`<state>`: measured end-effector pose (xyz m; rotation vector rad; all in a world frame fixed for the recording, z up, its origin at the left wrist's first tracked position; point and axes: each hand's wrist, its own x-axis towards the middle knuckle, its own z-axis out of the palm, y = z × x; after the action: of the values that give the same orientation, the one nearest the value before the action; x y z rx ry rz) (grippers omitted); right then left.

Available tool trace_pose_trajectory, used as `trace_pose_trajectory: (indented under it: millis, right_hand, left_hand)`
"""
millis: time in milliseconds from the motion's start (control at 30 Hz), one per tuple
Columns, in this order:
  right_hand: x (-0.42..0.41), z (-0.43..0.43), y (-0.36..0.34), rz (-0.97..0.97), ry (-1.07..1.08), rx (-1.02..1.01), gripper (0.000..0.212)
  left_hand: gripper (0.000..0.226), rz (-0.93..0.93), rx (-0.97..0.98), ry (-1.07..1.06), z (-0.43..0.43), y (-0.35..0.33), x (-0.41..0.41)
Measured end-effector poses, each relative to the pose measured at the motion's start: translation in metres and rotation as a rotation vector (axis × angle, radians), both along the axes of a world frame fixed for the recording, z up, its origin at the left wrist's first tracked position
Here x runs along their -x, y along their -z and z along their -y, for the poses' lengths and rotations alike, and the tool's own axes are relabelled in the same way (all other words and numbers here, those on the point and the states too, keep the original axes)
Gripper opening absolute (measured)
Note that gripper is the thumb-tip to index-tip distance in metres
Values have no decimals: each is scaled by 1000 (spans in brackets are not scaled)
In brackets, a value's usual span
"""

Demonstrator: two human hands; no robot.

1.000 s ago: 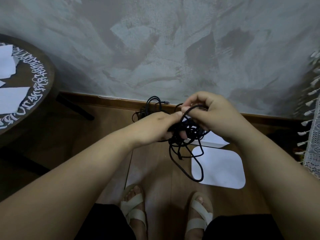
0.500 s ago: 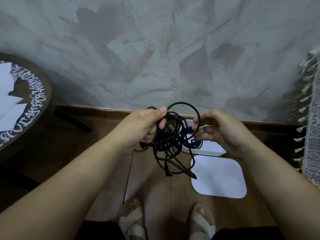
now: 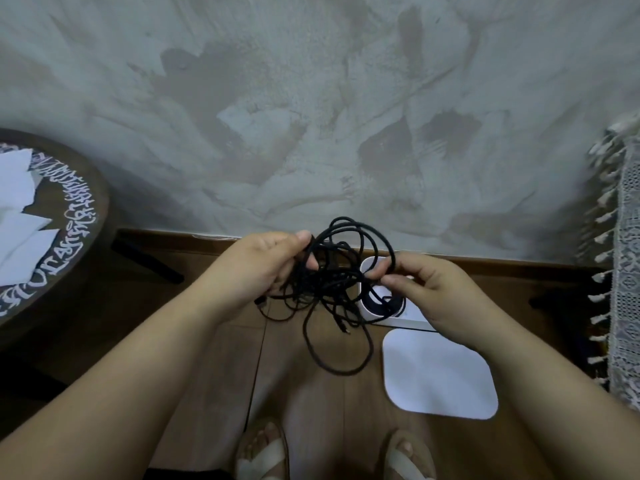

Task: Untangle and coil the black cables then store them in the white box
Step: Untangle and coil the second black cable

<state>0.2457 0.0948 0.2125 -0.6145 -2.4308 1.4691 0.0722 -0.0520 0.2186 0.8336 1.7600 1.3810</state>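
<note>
A tangled bundle of black cables [image 3: 332, 289] hangs in the air between my hands, with loose loops dangling toward the floor. My left hand [image 3: 270, 263] grips the bundle's left side with curled fingers. My right hand [image 3: 422, 289] pinches a strand on the right side. Behind the tangle, on the wooden floor, stands the white box [image 3: 369, 268]; it is open and a dark coil lies inside it. My right hand hides part of the box. Its white lid [image 3: 440, 374] lies flat on the floor just in front of it.
A round dark table [image 3: 74, 237] with white papers and white lettering stands at the left. A lace cloth with tassels [image 3: 627, 271] hangs at the right edge. A grey plastered wall rises behind the box. My sandalled feet [image 3: 263, 452] are at the bottom.
My hands have moved apart, spreading the tangle wider. The loops hang lower and looser than before, and more of the white box shows behind them.
</note>
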Motion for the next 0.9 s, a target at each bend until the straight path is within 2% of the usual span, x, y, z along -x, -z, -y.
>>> trace_pose_trajectory:
  millis: [167,267,400,500,667,733,800,900]
  right_hand:
    - [2,-4,6,-56,-118,-277,41]
    - [3,-5,9,-101,-186,-411,26]
    - [5,-2,9,-145,-183,-510,20]
    - [5,2,7,-144,-179,-450,22]
    - [3,8,-1,-25,-178,-74,34]
    - [2,5,-3,41,-198,-13,33]
    - [0,3,0,182,-281,-77,29]
    - [1,0,11,403,-414,-304,22]
  left_hand:
    - [37,-84,-86,-35,5,0,8]
    - [35,-97,-171,-38,8,-4,13]
    - [36,80,-316,-49,8,-12,11]
    - [39,157,-386,-102,2,-18,4]
    - [34,-27,-213,-240,-2,-9,2]
    - [35,-12,-168,-282,-1,-7,4]
    - [35,55,-173,-276,0,-8,4]
    - [35,162,-230,-196,-2,-14,-1]
